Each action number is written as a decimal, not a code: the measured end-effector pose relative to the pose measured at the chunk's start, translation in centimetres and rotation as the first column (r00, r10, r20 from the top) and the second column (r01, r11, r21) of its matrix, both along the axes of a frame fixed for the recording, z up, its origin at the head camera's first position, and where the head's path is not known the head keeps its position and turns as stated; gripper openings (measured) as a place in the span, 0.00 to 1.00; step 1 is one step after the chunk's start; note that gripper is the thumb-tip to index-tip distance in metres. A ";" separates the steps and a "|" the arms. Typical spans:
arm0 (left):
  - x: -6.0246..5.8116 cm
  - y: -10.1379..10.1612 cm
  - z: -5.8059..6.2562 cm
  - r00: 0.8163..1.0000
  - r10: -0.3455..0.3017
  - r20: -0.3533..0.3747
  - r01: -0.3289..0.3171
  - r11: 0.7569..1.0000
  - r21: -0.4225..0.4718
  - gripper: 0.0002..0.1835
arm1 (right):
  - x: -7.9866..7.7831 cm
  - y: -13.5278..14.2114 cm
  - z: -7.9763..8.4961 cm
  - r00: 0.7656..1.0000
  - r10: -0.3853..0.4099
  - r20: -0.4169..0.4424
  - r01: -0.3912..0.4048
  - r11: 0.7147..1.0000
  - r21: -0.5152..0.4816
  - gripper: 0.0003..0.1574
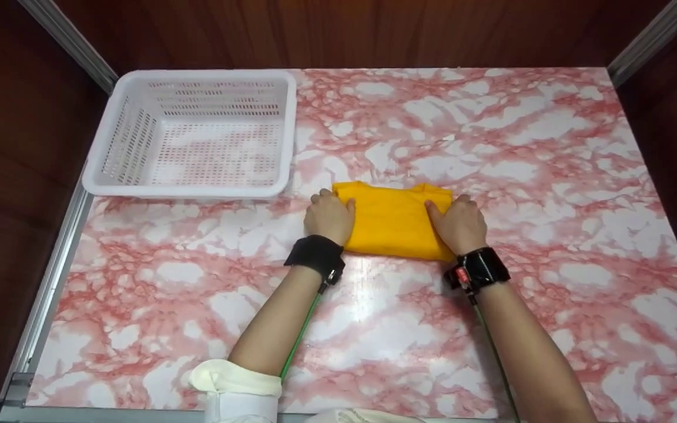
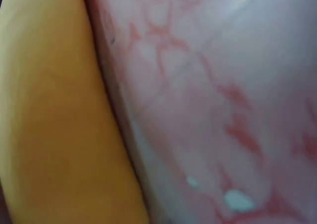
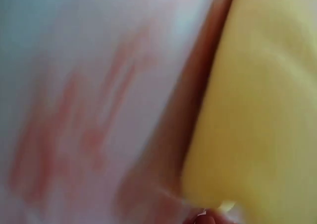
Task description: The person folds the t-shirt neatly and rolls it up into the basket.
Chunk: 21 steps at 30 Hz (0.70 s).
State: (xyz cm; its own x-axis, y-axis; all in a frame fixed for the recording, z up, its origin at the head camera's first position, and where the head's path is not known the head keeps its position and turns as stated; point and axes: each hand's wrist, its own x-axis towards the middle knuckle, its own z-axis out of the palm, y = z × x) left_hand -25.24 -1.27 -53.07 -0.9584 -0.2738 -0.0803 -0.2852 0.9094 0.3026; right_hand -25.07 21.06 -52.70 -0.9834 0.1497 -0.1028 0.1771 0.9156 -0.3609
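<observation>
A folded yellow shirt (image 1: 394,220) sits near the middle of the table, its neckline side facing away from me. My left hand (image 1: 329,216) grips its left side, thumb on top of the cloth. On the opposite side my right hand (image 1: 462,224) holds the edge, also with the thumb on top; the fingertips of both hands are hidden. In the left wrist view the yellow cloth (image 2: 59,115) fills the left part. The right wrist view has the cloth (image 3: 257,110) on its right, with a dark shadow along the near edge.
A white plastic basket (image 1: 188,191) with slotted walls stands at the back left, nothing inside it. The table (image 1: 520,147) has a red and white marbled top. Dark wooden panels (image 1: 344,35) enclose the back and sides. Green cables (image 1: 303,332) run along both forearms.
</observation>
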 end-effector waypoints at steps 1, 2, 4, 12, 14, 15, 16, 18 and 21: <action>0.0 0.1 -0.1 1.000 0.006 -0.006 -0.006 1.000 -0.004 0.30 | 0.0 -0.2 0.0 1.000 -0.008 0.005 0.008 1.000 0.005 0.48; 0.0 0.2 -0.2 1.000 0.012 -0.012 -0.012 1.000 -0.007 0.30 | 0.0 -0.4 0.0 1.000 -0.014 0.008 0.013 1.000 0.012 0.48; 0.0 0.3 -0.4 1.000 0.022 -0.019 -0.022 1.000 -0.004 0.29 | 0.0 -0.7 0.0 1.000 -0.026 0.017 0.025 0.999 0.026 0.47; 0.4 0.3 -1.0 0.999 0.031 -0.027 -0.029 0.995 0.098 0.24 | -0.2 -1.3 -0.2 0.997 -0.048 0.063 0.048 0.999 -0.006 0.41; 0.5 0.2 -1.1 0.999 0.010 -0.034 -0.006 0.994 0.110 0.23 | -0.1 -1.3 -0.4 0.996 -0.041 0.081 0.043 0.999 -0.030 0.39; 0.6 0.2 -1.2 0.999 -0.004 -0.045 0.009 0.994 0.113 0.23 | -0.1 -1.3 -0.4 0.996 -0.034 0.086 0.038 0.998 -0.046 0.38; 0.7 0.2 -1.2 0.998 -0.016 -0.059 0.023 0.993 0.116 0.22 | 0.0 -1.3 -0.4 0.996 -0.028 0.089 0.033 0.998 -0.059 0.37; 1.0 0.2 -1.2 0.995 -0.039 -0.095 0.050 0.992 0.117 0.21 | 0.0 -1.4 -0.5 0.996 -0.012 0.088 0.019 0.997 -0.080 0.36; 1.3 0.1 -1.2 0.989 -0.062 -0.137 0.080 0.988 0.133 0.20 | 0.1 -1.5 -0.6 0.996 0.011 0.089 -0.001 0.993 -0.117 0.36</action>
State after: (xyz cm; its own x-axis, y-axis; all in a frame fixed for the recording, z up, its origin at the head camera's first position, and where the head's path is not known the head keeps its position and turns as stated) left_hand -23.96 -1.17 -54.31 -0.9797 -0.1998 0.0160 -0.1706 0.8731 0.4568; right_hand -24.92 19.55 -53.34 -0.9703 0.1257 -0.2067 0.2082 0.8691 -0.4487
